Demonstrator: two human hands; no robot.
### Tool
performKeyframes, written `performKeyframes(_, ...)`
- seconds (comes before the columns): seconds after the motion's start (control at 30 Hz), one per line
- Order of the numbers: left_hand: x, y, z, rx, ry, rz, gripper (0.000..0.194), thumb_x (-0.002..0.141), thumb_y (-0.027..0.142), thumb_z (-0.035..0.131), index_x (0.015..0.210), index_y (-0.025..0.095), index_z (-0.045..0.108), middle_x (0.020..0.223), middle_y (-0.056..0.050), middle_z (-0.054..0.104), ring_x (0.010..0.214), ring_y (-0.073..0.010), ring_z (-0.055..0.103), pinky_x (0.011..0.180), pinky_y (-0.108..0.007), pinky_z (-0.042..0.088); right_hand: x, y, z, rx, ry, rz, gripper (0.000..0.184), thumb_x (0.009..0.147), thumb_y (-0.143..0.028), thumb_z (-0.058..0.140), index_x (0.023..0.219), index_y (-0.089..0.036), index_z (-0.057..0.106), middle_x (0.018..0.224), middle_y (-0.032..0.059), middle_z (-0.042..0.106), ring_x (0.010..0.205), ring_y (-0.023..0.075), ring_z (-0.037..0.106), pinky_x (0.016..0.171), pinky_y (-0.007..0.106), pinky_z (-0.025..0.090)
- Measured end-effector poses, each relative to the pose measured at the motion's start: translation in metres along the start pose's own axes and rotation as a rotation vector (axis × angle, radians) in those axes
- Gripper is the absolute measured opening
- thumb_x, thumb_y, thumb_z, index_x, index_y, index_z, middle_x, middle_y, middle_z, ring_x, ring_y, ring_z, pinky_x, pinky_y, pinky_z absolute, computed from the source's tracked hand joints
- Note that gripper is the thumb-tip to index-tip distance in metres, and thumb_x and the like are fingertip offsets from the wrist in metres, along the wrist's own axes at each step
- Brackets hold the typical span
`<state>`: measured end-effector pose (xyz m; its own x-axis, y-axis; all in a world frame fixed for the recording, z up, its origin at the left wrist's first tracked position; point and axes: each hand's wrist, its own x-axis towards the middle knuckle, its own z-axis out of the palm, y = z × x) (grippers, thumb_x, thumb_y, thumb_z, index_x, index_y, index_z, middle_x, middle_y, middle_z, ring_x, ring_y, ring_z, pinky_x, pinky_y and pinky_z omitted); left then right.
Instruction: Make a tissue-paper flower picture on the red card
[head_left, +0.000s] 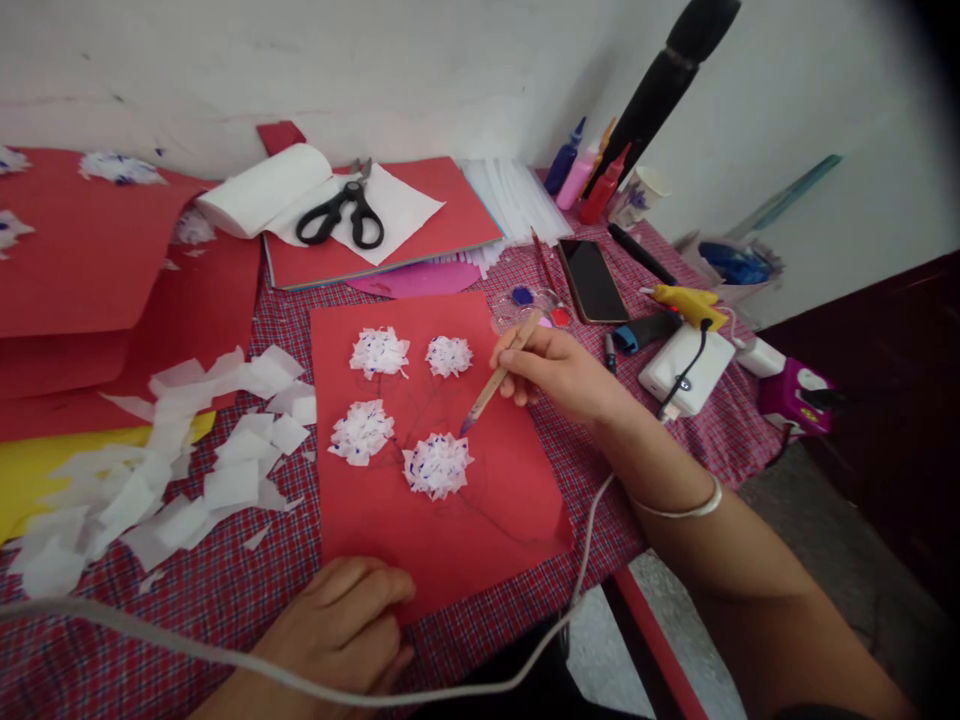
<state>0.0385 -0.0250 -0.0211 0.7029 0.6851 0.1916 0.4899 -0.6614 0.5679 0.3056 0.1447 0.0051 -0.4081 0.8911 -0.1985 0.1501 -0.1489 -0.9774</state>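
Note:
My right hand (559, 370) pinches a paintbrush (499, 375) with a light wooden handle. Its dark blue-purple tip points down beside a white paper flower (439, 466) with blue specks; I cannot tell if they touch. Similar tufts, two upper and one at left, sit on the same red paper sheet (510, 510), among faint pencil lines. My left hand (345, 620) lies over the sheet's lower left edge, fingers together and slightly bent, holding nothing visible. To the right of the sheet's top edge is a clear palette (506, 308) with blue, red and pink paint, partly hidden behind my right hand.
Torn white paper pieces (232, 480) spread at left. Black scissors (346, 215) and a tissue roll (266, 190) lie at the back. A phone (592, 280), paint bottles (574, 170) and a white power bank (686, 368) stand or lie right. A white cable (300, 682) crosses in front.

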Motion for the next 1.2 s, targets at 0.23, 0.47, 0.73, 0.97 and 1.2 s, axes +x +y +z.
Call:
performKeyframes(0.23,0.002,0.001,-0.003,0.004,0.002,0.003,0.018,0.09,0.011,0.05,0.081,0.021,0.061,0.099,-0.001,0.068,0.09,-0.0157,0.06,0.081,-0.028,0.05,0.002,0.004,0.006,-0.02,-0.064,0.0,0.013,0.083,-0.03,0.059,0.081,-0.017,0.056,0.061,-0.0022,0.064,0.043,0.0065,0.053,0.038,0.017,0.035)
performKeyframes(0.47,0.003,0.0,-0.002,-0.002,0.011,0.003,0.018,0.091,0.011,0.05,0.083,0.021,0.063,0.098,-0.001,0.067,0.088,-0.0156,0.059,0.081,-0.028,0.049,-0.001,0.0,-0.008,0.072,0.008,-0.004,0.015,0.082,-0.031,0.061,0.08,-0.017,0.057,0.057,-0.0028,0.063,0.043,0.0064,0.053,0.038,0.016,0.034)
performKeyframes(0.73,0.003,0.0,-0.001,-0.009,0.027,0.007,0.018,0.092,0.012,0.05,0.082,0.021,0.062,0.1,0.001,0.067,0.09,-0.0149,0.059,0.083,-0.027,0.048,-0.001,-0.002,0.0,-0.053,-0.159,0.079,0.012,0.083,-0.026,0.06,0.079,-0.017,0.055,0.058,-0.002,0.064,0.045,0.0069,0.056,0.04,0.015,0.037)
performKeyframes(0.97,0.007,0.004,-0.004,-0.038,0.036,-0.019,0.02,0.092,0.012,0.05,0.079,0.021,0.062,0.097,0.0,0.067,0.086,-0.0149,0.057,0.08,-0.027,0.048,-0.002,-0.001,-0.001,-0.035,-0.135,0.058,0.014,0.084,-0.03,0.06,0.081,-0.017,0.056,0.059,-0.0018,0.065,0.045,0.0067,0.056,0.04,0.015,0.038)
performKeyframes(1.2,-0.002,0.008,-0.001,0.032,-0.038,-0.016,0.021,0.093,0.01,0.046,0.099,0.021,0.063,0.101,-0.001,0.066,0.091,-0.0156,0.057,0.086,-0.028,0.047,0.0,0.006,0.001,0.008,-0.118,0.076,0.014,0.083,-0.029,0.061,0.08,-0.017,0.057,0.057,-0.0017,0.064,0.044,0.0069,0.056,0.039,0.016,0.037)
